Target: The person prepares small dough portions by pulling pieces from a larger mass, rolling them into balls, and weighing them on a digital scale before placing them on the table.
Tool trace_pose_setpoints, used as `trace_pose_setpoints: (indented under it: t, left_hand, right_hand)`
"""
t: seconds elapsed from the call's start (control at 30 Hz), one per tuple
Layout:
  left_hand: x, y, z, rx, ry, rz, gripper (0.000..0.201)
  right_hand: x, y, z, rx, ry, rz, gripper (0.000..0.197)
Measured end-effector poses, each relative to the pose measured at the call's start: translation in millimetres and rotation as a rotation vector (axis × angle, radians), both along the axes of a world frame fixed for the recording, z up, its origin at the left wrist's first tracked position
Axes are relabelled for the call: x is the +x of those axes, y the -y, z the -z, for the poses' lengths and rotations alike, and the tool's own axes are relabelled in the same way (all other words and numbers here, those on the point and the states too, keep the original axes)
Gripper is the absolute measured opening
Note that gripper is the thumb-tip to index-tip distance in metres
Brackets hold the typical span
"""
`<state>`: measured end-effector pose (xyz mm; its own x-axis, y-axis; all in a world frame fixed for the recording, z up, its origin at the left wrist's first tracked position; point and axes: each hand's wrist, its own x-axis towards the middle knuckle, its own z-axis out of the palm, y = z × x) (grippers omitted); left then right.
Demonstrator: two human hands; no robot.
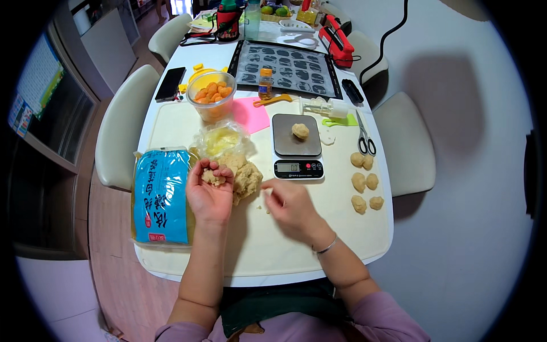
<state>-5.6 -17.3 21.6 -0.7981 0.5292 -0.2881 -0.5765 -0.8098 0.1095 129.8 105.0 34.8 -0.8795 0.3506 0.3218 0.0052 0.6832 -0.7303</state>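
Your L hand (209,198) is palm up, fingers curled in on a dough lump (213,178), w/ hardly any gap left. Your R hand (293,208) hangs just beside it, fingers loosely bent; can't tell if there's anything btwn thumb & finger. Under both is a cream mat (273,251) w/ a few crumbs btwn the hands, on a white table (199,57). The main dough mass (248,181) sits btwn them, a bit beyond. L of your L hand, a blue pkg (165,194) lies flat. Ahead of your R hand: scale (296,149) w/ one dough ball (300,131) on top; off to its R, six more balls (358,182) in pairs (rows a bit uneven), scissors (363,137) past them. Beyond your L hand: crumpled clear bag (222,141), then a tub (215,114) of orange balls. Farther, a dark-rimmed tray (234,61). Room: pale chairs (126,128) both sides, wood floor (117,239) to L, white wall (478,228) to R, fruit (280,11) at the far end.
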Motion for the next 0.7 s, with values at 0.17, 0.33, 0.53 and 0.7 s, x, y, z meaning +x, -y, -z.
trace_pose_setpoints:
  t: [0.17, 0.33, 0.53, 0.7]
  left_hand:
    - [-1, 1, -7, -0.032, 0.016, -0.036, 0.008]
    - [0, 1, -6, -0.027, 0.003, -0.037, 0.008]
    - [3, -1, -5, -0.026, 0.001, -0.015, 0.009]
    - [1, 0, -5, -0.013, 0.021, 0.002, 0.009]
  right_hand:
    - [1, 10, 17, 0.084, 0.245, -0.086, 0.034]
    - [5, 7, 21, 0.096, 0.327, -0.034, 0.039]
    - [-4, 20, 50, 0.039, 0.207, -0.095, 0.038]
    - [-5, 16, 40, -0.043, 0.203, -0.148, 0.035]
